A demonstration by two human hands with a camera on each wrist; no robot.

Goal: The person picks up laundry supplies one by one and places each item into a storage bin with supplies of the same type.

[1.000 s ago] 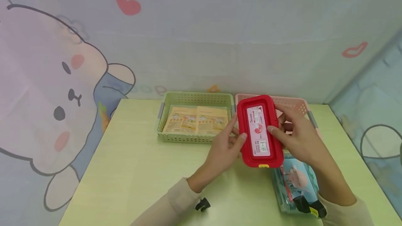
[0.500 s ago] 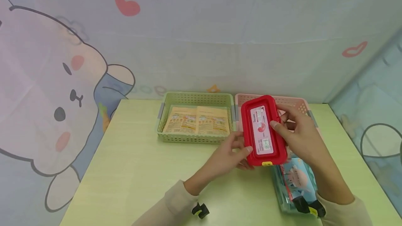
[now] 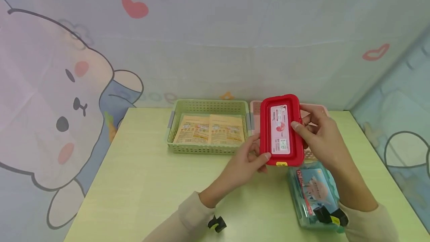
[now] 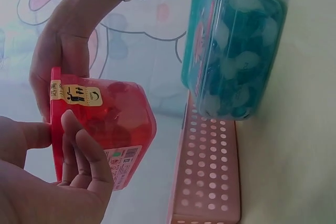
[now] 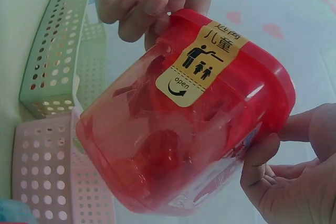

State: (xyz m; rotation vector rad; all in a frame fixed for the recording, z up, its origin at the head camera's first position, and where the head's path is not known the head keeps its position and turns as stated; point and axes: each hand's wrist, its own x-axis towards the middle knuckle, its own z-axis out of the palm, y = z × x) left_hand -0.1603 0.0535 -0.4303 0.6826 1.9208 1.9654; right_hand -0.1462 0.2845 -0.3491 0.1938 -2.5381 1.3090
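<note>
A red translucent plastic box with a red lid is held up by both hands above the table. My left hand grips its near left corner, thumb on the lid and fingers against the side. My right hand pinches the lid's right edge, thumb on top and fingers beneath. The lid looks closed and carries a pink-and-white label. In the right wrist view a yellow sticker marked "open" runs from the lid onto the wall. Red contents show dimly through the wall.
A green basket with two flat paper packets stands at the back. Beside it is a pink basket, partly hidden behind the red box. A teal lidded box lies near the right forearm. A printed curtain hangs behind the table.
The red box has shifted slightly right and then farther from me. My left hand has moved from the box's left side to its near left corner. The right hand keeps its hold.
</note>
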